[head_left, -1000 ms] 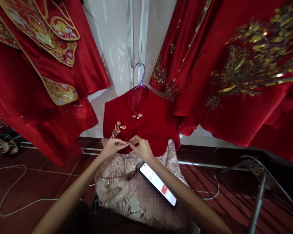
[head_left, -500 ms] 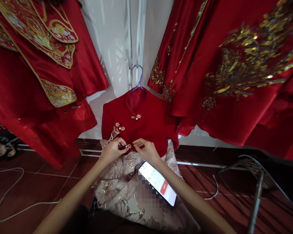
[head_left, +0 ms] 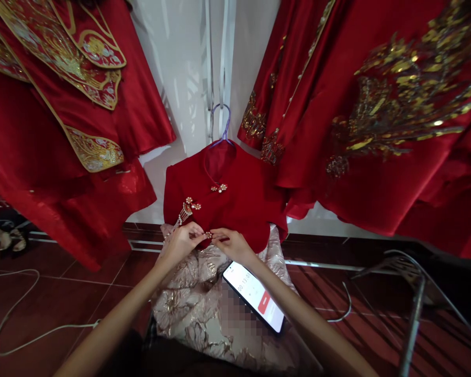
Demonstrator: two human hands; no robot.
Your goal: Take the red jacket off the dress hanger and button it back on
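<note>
Two hands: your right fingertips have come in to the beaded fastener (head_left: 209, 235); half a second ago they stood slightly off it, more spread.
Left hand (head_left: 185, 238): your thumb and forefinger are pinched together on the fastener's left end, the other fingers curled behind.
Right hand (head_left: 234, 245): your thumb and forefinger are only slightly parted, their tips at the fastener's right end; you cannot tell whether they grip it or just touch it.
Fastener: it sits at the lower edge of the red jacket (head_left: 243, 209), left of that edge's middle, between your two hands.
Jacket front: a tasselled ornament (head_left: 186, 210) lies near the left edge, above your left hand; a pearl clasp (head_left: 220, 187) sits just below the collar.
Hanger (head_left: 225, 131): purple, its hook rising from the jacket's neck.
Patterned cloth (head_left: 188, 306): pale with metallic flowers, spread below the jacket's lower edge.
Phone (head_left: 265, 309): slanted on the cloth towards its right edge, screen lit, partly beneath your right forearm; it lies as it did half a second ago.
Red garments: embroidered ones (head_left: 149, 115) hang at the left, sequinned ones (head_left: 317, 162) at the right.
Floor (head_left: 102, 262): dark red tiles, with a white cord (head_left: 35, 340) at the left.
</note>
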